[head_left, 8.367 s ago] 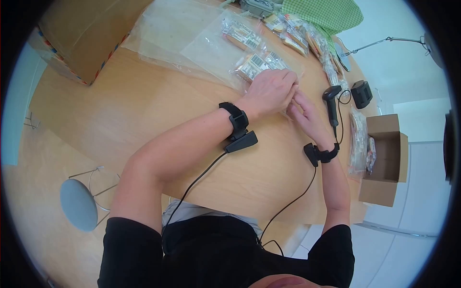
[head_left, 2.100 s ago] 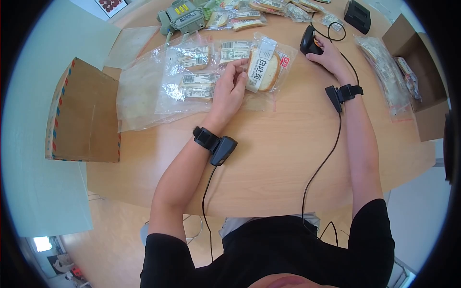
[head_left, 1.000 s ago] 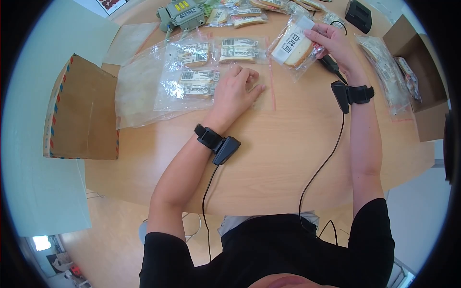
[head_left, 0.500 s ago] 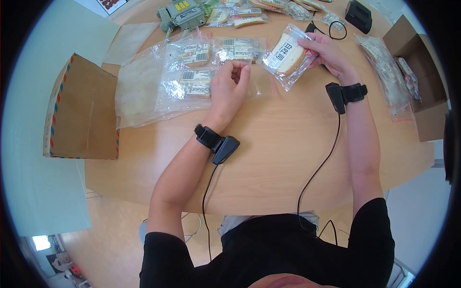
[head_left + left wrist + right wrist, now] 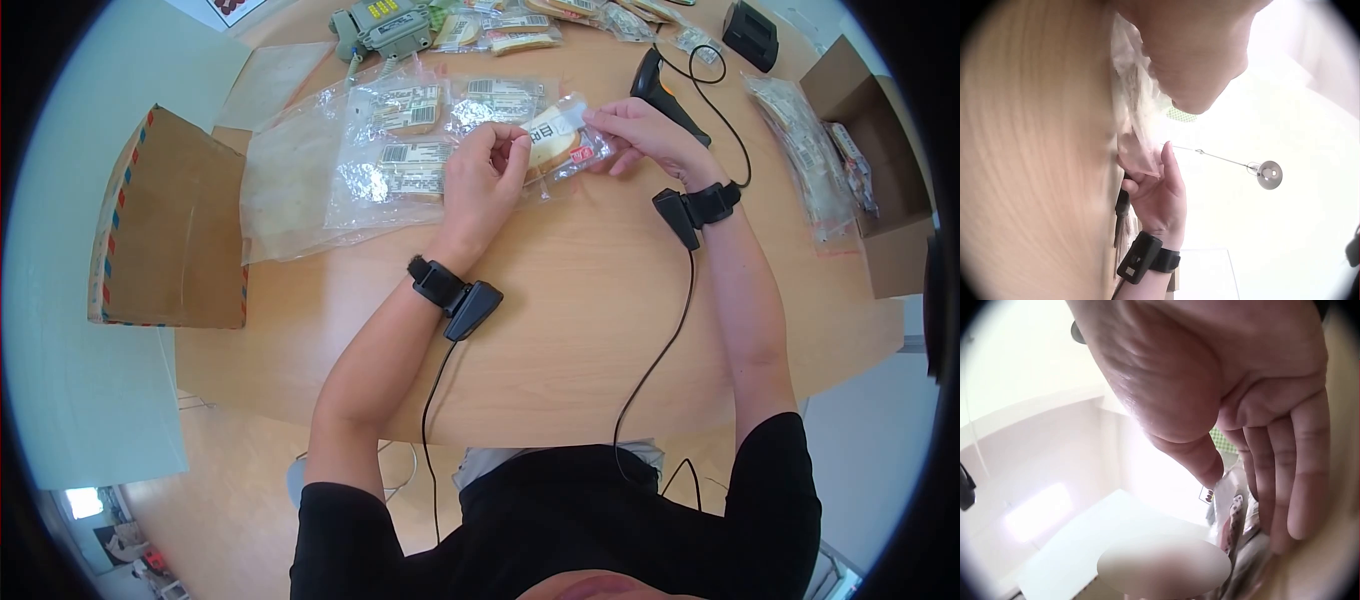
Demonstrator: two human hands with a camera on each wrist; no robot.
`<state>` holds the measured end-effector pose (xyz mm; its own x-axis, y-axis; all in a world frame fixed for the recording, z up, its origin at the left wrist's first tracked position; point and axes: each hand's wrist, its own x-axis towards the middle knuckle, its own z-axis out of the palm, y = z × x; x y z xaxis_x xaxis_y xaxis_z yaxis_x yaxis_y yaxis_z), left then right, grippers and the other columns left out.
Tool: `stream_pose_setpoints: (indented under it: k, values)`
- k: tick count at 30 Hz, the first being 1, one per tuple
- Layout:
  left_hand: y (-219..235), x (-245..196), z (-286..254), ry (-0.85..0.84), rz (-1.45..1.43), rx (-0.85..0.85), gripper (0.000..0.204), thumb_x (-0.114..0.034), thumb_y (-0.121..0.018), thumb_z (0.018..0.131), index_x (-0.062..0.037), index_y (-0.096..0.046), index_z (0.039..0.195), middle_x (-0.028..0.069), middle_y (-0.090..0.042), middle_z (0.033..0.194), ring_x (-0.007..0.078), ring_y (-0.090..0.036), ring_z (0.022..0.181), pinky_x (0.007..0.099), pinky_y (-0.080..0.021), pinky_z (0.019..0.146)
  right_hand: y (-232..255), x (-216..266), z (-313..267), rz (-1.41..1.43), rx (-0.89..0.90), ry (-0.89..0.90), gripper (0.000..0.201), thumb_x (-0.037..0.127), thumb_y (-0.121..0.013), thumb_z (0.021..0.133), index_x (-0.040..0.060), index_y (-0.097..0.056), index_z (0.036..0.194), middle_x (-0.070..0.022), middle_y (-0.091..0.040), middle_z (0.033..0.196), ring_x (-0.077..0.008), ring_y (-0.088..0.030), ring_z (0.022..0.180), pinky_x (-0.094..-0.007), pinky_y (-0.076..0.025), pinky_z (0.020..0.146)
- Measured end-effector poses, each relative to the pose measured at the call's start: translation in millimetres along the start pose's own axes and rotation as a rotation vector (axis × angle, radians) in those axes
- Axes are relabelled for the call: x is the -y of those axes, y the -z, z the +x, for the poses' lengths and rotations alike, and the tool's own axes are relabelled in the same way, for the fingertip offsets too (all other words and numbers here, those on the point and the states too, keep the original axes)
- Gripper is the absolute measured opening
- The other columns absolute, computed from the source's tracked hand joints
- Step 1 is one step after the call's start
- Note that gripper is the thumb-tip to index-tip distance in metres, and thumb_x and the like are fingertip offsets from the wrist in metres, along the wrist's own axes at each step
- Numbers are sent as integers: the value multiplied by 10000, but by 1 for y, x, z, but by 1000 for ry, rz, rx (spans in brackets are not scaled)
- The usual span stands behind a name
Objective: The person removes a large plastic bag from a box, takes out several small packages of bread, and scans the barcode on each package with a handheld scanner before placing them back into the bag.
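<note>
My right hand (image 5: pixel 650 135) pinches one end of a wrapped bread slice (image 5: pixel 553 145), thumb on top and the other fingers spread beneath. The slice, with a white label and a red mark, slants over the right end of a large clear plastic bag (image 5: pixel 290 205). My left hand (image 5: pixel 480 185), fingers curled, pinches the bag's film near its open end, right beside the slice's left end. Several bread packets (image 5: pixel 412 168) lie flat inside the bag. In the left wrist view, my right hand (image 5: pixel 1163 200) faces the left fist (image 5: pixel 1197 56) across crumpled film (image 5: pixel 1135 106).
A black barcode scanner (image 5: pixel 665 95) with a looped cable lies beyond my right hand. More bread packets (image 5: pixel 525 40) and a grey-green device (image 5: pixel 385 38) are at the back. A brown carton (image 5: pixel 175 225) stands left; an open cardboard box (image 5: pixel 890 190) and plastic packs (image 5: pixel 800 150) stand right.
My right hand, earlier on the scanner, has taken the bread slice and carried it left and nearer, to the left hand at the bag. The left hand has curled its fingers at the bag's end.
</note>
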<state>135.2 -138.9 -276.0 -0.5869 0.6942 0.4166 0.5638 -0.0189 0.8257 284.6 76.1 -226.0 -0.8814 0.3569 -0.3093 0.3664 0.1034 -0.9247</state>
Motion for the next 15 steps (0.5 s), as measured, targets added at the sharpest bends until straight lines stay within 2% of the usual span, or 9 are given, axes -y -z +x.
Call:
stream_pose_setpoints:
  k: [5,8,15]
  values:
    - [0,-1,0,-39,24,-11,148,-137,-719,1025,3,-725,1073,26,-721,868,65,-622,732,253,-522,669,6,-6,3,-164,154,-48,326,357,-720,1038,32,-718,1014,-43,-753,777,-88,-715,602,-191,-570,536]
    - [0,-3,0,-89,69,-19,150,-140,-723,1021,3,-730,1068,39,-719,868,81,-627,725,263,-520,664,-5,0,-2,-144,239,-68,301,322,-734,1032,22,-715,1030,-45,-761,815,-86,-721,626,-187,-567,541]
    - [1,-6,-2,-142,138,-10,160,-150,-728,1014,2,-735,1061,67,-714,894,122,-649,727,290,-537,667,-31,-6,3,-5,285,28,283,296,-683,1064,15,-714,1071,-46,-766,871,-83,-721,651,-186,-571,561]
